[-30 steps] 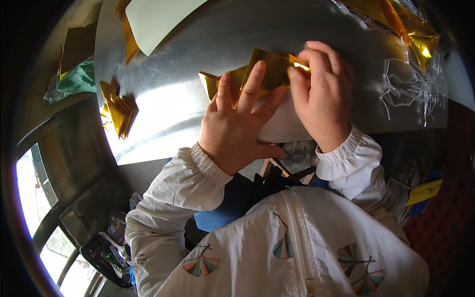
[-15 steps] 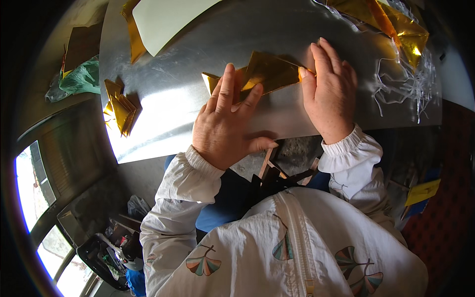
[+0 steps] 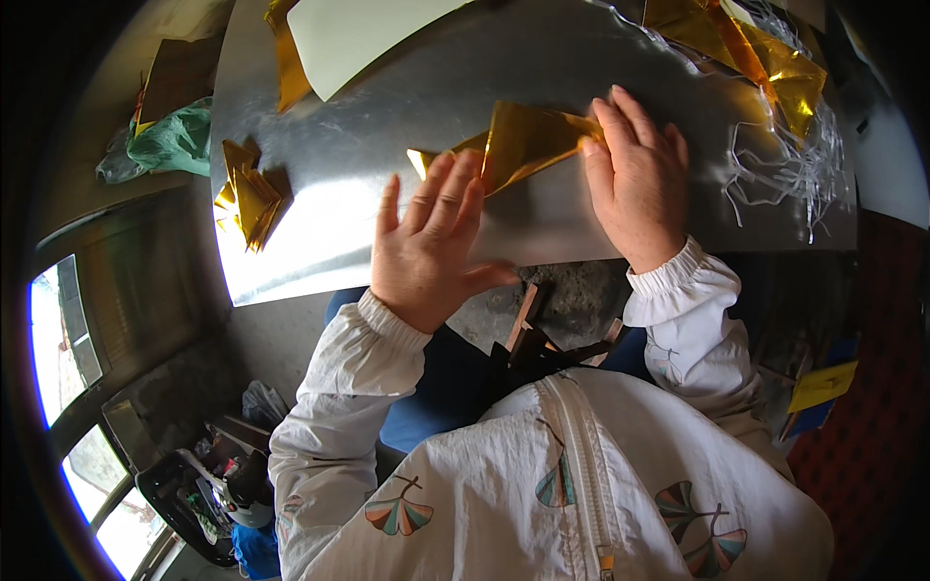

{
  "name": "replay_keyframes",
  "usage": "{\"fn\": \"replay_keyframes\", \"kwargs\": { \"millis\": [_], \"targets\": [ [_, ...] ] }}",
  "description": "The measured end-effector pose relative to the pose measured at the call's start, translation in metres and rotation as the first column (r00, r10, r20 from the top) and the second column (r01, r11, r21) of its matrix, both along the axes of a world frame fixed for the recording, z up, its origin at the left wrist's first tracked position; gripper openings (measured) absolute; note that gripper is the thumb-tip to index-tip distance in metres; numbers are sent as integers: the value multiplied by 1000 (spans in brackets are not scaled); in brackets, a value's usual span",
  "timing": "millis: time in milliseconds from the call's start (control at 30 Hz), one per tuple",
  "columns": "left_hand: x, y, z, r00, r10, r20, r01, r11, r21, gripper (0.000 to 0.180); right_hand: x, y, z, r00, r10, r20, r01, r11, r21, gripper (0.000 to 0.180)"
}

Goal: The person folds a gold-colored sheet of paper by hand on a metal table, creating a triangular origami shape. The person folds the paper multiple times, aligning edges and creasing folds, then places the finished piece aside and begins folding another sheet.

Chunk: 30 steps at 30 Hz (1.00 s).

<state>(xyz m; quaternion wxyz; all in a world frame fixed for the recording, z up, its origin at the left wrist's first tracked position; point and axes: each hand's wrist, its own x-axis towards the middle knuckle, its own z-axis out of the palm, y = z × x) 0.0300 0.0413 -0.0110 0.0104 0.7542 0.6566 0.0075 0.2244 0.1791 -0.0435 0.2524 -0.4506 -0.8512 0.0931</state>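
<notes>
Both hands lie flat, apart: left hand and right hand press the gold foil sheet onto the metal table.

Folded foil sheet lies on the metal tabletop, between the left hand and right hand. Stack of folded foil pieces at the table's left edge; plastic strips at right; white sheet behind.

Folded gold pieces at nine o'clock; white sheet at twelve; gold foil heap, plastic strips at two; green bag at ten.
</notes>
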Motion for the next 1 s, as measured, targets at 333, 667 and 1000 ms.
{"fn": "replay_keyframes", "kwargs": {
  "millis": [333,667,1000],
  "targets": [
    [21,-40,-11,989,-104,-101,128,953,273,33,22,-26,13,860,500,98,-499,866,-43,60],
    [11,-38,66,987,-158,-40,161,903,398,21,5,-60,27,839,498,-218,-467,866,179,17],
    [21,-30,32,959,-224,175,167,942,291,55,8,-62,15,781,-349,-518,-457,247,-854,24]
  ]
}}
